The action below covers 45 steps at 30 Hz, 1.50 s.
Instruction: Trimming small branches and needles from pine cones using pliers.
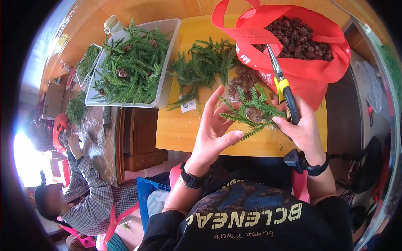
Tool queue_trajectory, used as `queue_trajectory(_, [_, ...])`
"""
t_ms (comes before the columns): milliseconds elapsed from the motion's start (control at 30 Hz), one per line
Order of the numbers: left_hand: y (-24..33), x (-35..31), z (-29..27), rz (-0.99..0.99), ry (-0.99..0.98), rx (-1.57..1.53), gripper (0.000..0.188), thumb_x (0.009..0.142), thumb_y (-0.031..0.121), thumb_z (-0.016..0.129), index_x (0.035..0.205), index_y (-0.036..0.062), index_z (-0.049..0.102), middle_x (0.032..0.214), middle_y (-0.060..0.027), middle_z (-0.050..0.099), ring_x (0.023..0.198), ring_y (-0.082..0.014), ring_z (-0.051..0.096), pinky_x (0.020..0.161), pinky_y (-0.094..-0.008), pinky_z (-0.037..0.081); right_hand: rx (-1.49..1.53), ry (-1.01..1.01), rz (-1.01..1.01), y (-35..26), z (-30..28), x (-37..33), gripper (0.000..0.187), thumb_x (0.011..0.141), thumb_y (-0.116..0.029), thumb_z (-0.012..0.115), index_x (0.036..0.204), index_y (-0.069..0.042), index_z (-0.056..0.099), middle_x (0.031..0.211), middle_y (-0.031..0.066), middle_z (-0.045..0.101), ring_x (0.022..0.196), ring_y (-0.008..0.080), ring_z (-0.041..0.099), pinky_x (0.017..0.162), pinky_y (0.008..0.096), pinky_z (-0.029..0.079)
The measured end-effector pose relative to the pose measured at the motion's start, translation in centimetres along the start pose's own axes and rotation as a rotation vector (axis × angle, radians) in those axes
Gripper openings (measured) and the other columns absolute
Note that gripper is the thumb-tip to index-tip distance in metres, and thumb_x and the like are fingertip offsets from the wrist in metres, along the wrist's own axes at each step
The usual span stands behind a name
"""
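Note:
My right hand (305, 129) pinches a green artificial pine sprig (264, 108) between thumb and fingers. The same hand also keeps needle-nose pliers (289, 98) with yellow and black handles, their metal jaws pointing up and away. A brown pine cone (253, 114) sits among the sprig's needles. My left hand (211, 134) is open beside the sprig's left tips, thumb and fingers spread apart. Past the hands, loose pine cones (243, 79) lie on the yellow table (176, 129), next to a pile of green sprigs (203, 62).
A red bag (293, 69) full of pine cones (295, 39) stands at the back right. To the left, a clear plastic bin (164, 90) holds sprigs with cones. Another person (94, 196) in a checked top works at the left table (102, 144). A blue crate (144, 196) stands below.

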<state>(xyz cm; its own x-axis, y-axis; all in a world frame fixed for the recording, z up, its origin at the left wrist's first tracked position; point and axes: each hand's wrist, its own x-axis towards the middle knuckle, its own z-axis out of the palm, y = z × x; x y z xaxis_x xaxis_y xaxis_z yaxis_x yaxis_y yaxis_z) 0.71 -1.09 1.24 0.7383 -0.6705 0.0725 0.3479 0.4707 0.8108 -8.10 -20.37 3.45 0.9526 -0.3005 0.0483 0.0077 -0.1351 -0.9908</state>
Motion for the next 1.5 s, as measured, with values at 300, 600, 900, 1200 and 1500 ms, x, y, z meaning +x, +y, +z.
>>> queue_trajectory(300, [-0.5,0.0,0.0,0.140,0.092,0.406,0.088,0.071,0.009,0.076,0.138,0.0032,0.020,0.112,-0.0108,0.050,0.109,-0.0179,0.046,0.099,-0.0347,0.034,0.056,-0.019,0.080,-0.6,0.3,-0.2,0.024,0.074,-0.002,0.062,0.095,0.000,0.051,0.099,0.0068,0.056,0.079,0.0057,0.049,0.073,0.0214,0.042])
queue_trajectory(600, [-0.8,-0.2,0.5,0.104,0.179,0.334,0.049,0.079,0.001,0.066,0.121,0.0001,0.041,0.107,-0.0070,0.053,0.100,-0.0125,0.052,0.093,-0.0285,0.041,0.063,-0.025,0.071,-0.1,0.5,-0.2,0.024,0.076,-0.006,0.062,0.097,0.001,0.051,0.084,0.0012,0.054,0.070,0.0038,0.048,0.064,0.0186,0.041])
queue_trajectory(900, [-0.8,0.3,0.4,0.125,0.192,0.354,0.025,0.081,-0.002,0.063,0.104,-0.0012,0.052,0.104,-0.0054,0.056,0.097,-0.0106,0.055,0.089,-0.0261,0.044,0.054,0.011,0.057,-0.3,0.7,0.2,0.025,0.076,-0.003,0.062,0.098,0.001,0.052,0.081,0.0004,0.054,0.068,0.0031,0.049,0.061,0.0174,0.041])
queue_trajectory(1200, [3.4,0.9,-0.1,0.040,0.151,0.330,0.021,0.082,0.005,0.064,0.100,0.0031,0.052,0.085,0.0006,0.055,0.065,-0.0031,0.053,0.054,-0.0175,0.045,0.064,0.006,-0.085,-0.9,0.2,-1.0,0.029,0.072,-0.006,0.071,0.095,0.000,0.055,0.095,0.0054,0.061,0.089,0.0104,0.053,0.081,0.0266,0.042])
queue_trajectory(1500, [15.4,2.3,-2.8,0.458,0.317,0.488,0.020,0.082,0.001,0.060,0.101,0.0012,0.055,0.085,-0.0029,0.060,0.069,-0.0085,0.058,0.057,-0.0198,0.048,-0.224,0.060,-0.172,-2.5,-3.6,-2.3,0.040,0.074,-0.025,0.069,0.098,0.003,0.052,0.085,0.0063,0.061,0.066,0.0053,0.046,0.062,0.0201,0.035])
